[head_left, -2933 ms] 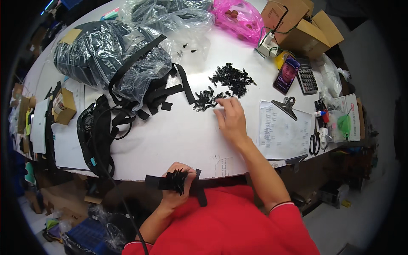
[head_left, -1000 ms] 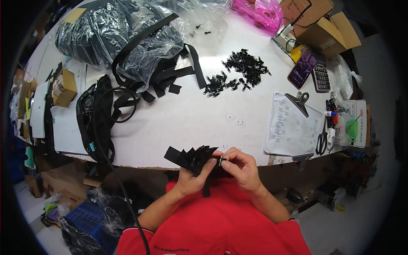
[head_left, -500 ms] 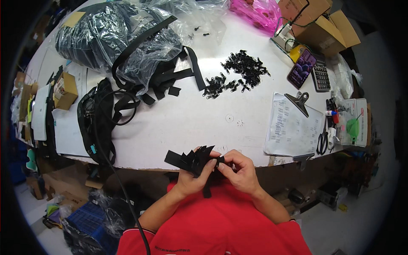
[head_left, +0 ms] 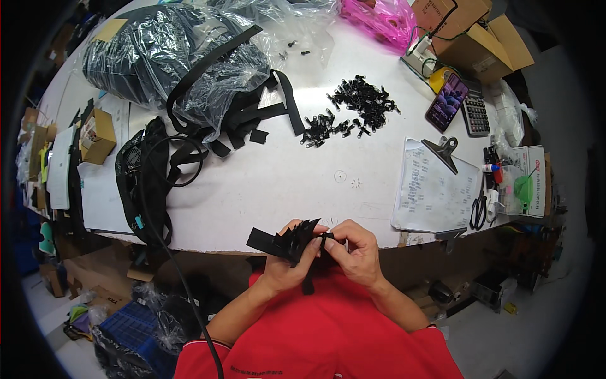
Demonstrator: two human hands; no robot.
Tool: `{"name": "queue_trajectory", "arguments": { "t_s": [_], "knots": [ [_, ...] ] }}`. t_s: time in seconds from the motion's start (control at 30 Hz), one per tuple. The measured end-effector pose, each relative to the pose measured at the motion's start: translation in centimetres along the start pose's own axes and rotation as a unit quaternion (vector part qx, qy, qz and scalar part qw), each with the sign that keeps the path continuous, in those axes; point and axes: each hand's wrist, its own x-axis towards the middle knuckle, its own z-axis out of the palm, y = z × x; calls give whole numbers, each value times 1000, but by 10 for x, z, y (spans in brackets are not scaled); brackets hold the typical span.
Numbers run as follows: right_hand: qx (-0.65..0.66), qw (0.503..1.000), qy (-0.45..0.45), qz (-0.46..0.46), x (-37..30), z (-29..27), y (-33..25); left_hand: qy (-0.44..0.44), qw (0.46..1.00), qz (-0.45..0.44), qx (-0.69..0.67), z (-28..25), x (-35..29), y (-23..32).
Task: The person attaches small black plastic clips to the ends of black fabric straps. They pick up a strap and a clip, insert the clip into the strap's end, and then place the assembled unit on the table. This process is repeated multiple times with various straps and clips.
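Close to the table's front edge, my left hand is closed around a fanned bunch of short black strips, apparently fabric tape. One strip hangs down below that hand. My right hand meets it on the right, thumb and fingers pinching the end of a black strip. Whether a small part sits in that pinch is hidden by the fingers. Beyond the hands lies a heap of small black zipper sliders, with a smaller cluster beside it.
A plastic-wrapped dark bundle and loose black straps fill the back left. A black cable runs down the left. Right of the hands are a clipboard, scissors, a phone and a calculator.
The bunch of strips has turned slightly and shifted a little to the right in my left hand. My right hand keeps its pinch, its fingertips slightly moved.
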Motion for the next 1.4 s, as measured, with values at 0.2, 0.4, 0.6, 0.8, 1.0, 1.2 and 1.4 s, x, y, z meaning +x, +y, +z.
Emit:
{"name": "queue_trajectory", "arguments": {
  "t_s": [0.2,0.4,0.6,0.8,1.0,1.2,1.4],
  "knots": [
    [-63,998,-16,-19,1,-4,-15,14,1000,25,2,2,-2,-1],
    [-98,994,-9,-37,0,1,-20,33,983,117,137,-3,-3,-8],
    [-55,998,-26,28,-4,5,-25,50,984,96,144,-3,-8,-14],
    [-39,998,-18,39,-6,9,-15,31,965,161,206,-7,0,-15],
    [-60,998,-26,21,-5,6,-19,36,957,163,236,-5,0,-1],
    [-136,985,-6,-106,0,6,-14,33,982,113,145,-10,-6,-20],
    [-56,997,-6,-60,2,-2,-23,28,996,71,47,-9,-7,-24]
  ]
}}
